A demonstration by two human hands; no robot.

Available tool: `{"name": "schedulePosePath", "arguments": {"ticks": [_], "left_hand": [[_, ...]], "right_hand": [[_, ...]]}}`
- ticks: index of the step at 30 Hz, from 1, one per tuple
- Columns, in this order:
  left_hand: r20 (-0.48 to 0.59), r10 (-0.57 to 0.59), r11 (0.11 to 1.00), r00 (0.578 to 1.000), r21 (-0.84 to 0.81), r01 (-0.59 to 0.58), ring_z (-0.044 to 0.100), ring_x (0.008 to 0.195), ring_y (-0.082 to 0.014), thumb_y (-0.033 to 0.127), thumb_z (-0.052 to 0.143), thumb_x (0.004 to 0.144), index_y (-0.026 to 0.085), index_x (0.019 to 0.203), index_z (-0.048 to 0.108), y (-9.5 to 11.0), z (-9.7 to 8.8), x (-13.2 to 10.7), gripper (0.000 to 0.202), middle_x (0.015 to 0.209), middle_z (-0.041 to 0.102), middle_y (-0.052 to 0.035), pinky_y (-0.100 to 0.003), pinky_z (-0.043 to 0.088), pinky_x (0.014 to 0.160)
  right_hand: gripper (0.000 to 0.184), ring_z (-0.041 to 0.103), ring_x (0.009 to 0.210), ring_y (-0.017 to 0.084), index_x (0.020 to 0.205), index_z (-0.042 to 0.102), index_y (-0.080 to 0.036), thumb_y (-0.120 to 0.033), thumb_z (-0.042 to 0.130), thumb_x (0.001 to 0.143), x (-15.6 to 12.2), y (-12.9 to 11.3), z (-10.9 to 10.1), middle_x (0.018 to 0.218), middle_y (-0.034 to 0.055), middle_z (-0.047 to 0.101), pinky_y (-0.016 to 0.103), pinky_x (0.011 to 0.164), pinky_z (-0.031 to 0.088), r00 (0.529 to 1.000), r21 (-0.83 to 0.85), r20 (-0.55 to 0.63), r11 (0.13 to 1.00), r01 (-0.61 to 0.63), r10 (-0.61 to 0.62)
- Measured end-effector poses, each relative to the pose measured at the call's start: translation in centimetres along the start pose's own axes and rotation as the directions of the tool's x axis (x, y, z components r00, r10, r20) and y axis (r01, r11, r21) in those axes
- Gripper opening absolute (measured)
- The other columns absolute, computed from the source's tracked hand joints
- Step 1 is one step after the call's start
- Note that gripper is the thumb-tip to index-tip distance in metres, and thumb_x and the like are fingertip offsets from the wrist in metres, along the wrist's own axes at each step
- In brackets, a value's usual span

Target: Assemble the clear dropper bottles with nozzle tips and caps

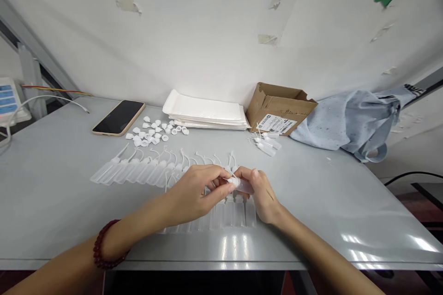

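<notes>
Spanning grey worktop [69, 203]; cardboard box [277, 108] and white tray stack [204, 110] sitting along back edge. Lying side by side near front edge, row of clear vials [138, 170], tips toward back edge, likely for easy picking. Pinching one small vial [242, 185] above row, long axis left-right: left hand [194, 193] and right hand [265, 193] both clamped on it.

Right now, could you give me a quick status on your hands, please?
Left hand and right hand together pinch one small clear bottle. Bottle row beneath. Nothing blocking.
</notes>
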State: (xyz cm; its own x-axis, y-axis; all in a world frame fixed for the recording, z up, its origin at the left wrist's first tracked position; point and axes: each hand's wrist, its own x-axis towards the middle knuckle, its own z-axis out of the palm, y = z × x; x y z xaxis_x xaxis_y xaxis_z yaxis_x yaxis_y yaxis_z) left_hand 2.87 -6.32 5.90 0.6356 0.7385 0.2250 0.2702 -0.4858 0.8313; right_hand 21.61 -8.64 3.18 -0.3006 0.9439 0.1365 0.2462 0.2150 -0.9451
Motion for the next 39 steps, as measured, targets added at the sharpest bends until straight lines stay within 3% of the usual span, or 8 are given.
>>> {"name": "schedulePosePath", "arguments": {"ticks": [4,10,17,22,26,31,35,39], "left_hand": [[0.005,-0.04,0.998,0.999,-0.054,0.041,0.06,0.066,-0.0106,0.026,0.052,0.089,0.016,0.09,0.065,0.4,0.0,0.2,0.016,0.076,0.064,-0.0002,-0.02,0.051,0.06],[0.012,-0.057,0.998,0.998,-0.013,0.057,0.057,0.059,-0.0099,0.025,0.051,0.089,0.016,0.08,0.065,0.5,0.1,0.2,0.019,0.068,0.063,0.0008,-0.02,0.048,0.057],[0.013,0.119,0.981,0.993,0.153,-0.119,0.056,0.06,-0.0103,0.022,0.052,0.09,0.016,0.082,0.062,0.1,0.4,-0.3,0.015,0.069,0.063,0.0006,-0.022,0.045,0.06],[-0.074,0.073,0.99,0.995,0.125,-0.063,0.059,0.065,-0.0115,0.023,0.049,0.09,0.015,0.087,0.063,-0.6,0.4,0.2,0.016,0.075,0.066,-0.0018,-0.022,0.048,0.061],[-0.211,-0.083,0.984,0.974,0.135,0.113,0.064,0.075,-0.0153,0.029,0.049,0.09,0.015,0.096,0.065,-1.3,-0.9,0.8,0.022,0.086,0.07,-0.0049,-0.024,0.051,0.065],[-0.432,-0.218,0.905,0.875,0.247,0.347,0.065,0.076,-0.0188,0.034,0.051,0.085,0.016,0.095,0.067,-3.0,-4.5,1.3,0.025,0.091,0.072,-0.0049,-0.028,0.051,0.068],[-0.536,-0.129,0.781,0.834,0.464,0.419,0.063,0.075,-0.0209,0.029,0.046,0.084,0.018,0.091,0.067,-6.0,-7.8,1.4,0.025,0.092,0.072,-0.0055,-0.032,0.049,0.073],[-0.45,-0.044,0.658,0.892,0.659,0.365,0.061,0.082,-0.0261,0.024,0.04,0.083,0.015,0.094,0.066,-8.6,-9.6,1.5,0.03,0.093,0.07,-0.0103,-0.039,0.046,0.079]], "right_hand": [[0.046,0.034,0.048,0.011,0.067,0.049,-0.018,-0.044,0.023,0.094,0.0,0.1,-0.2,0.053,-0.0044,0.035,0.025,0.049,0.027,0.999,0.007,0.006,0.999,0.031,-0.031],[0.031,0.03,0.048,0.01,0.064,0.036,-0.021,-0.029,0.028,0.093,-0.1,-0.5,0.1,0.054,-0.0054,0.03,0.025,0.048,0.025,0.993,-0.206,0.032,0.972,0.115,-0.111],[0.033,0.024,0.048,0.01,0.058,0.025,-0.022,-0.027,0.03,0.091,0.1,-0.6,-0.1,0.053,-0.0057,0.022,0.025,0.047,0.023,1.0,-0.195,0.026,0.981,0.006,-0.001],[0.032,0.033,0.055,0.011,0.061,0.035,-0.02,-0.033,0.034,0.091,1.0,-0.5,-0.7,0.06,-0.0039,0.032,0.023,0.05,0.03,0.997,-0.107,0.03,0.992,-0.073,0.077],[0.029,0.039,0.055,0.012,0.062,0.04,-0.02,-0.032,0.034,0.087,2.2,1.1,-3.8,0.06,-0.0026,0.038,0.023,0.05,0.034,0.964,-0.239,-0.261,0.965,-0.111,0.047],[0.026,0.044,0.059,0.016,0.074,0.047,-0.019,-0.036,0.032,0.087,3.5,4.6,-10.5,0.064,-0.0003,0.045,0.027,0.055,0.036,0.848,-0.379,-0.528,0.904,-0.199,-0.035],[0.037,0.053,0.08,0.025,0.098,0.057,-0.015,-0.044,0.037,0.087,4.2,7.1,-13.2,0.084,0.0093,0.057,0.039,0.075,0.042,0.822,-0.53,-0.559,0.81,-0.253,-0.11],[0.042,0.047,0.104,0.033,0.114,0.058,-0.012,-0.038,0.043,0.085,4.8,7.9,-13.1,0.102,0.0173,0.055,0.05,0.092,0.035,0.834,-0.665,-0.52,0.7,-0.26,-0.184]]}}
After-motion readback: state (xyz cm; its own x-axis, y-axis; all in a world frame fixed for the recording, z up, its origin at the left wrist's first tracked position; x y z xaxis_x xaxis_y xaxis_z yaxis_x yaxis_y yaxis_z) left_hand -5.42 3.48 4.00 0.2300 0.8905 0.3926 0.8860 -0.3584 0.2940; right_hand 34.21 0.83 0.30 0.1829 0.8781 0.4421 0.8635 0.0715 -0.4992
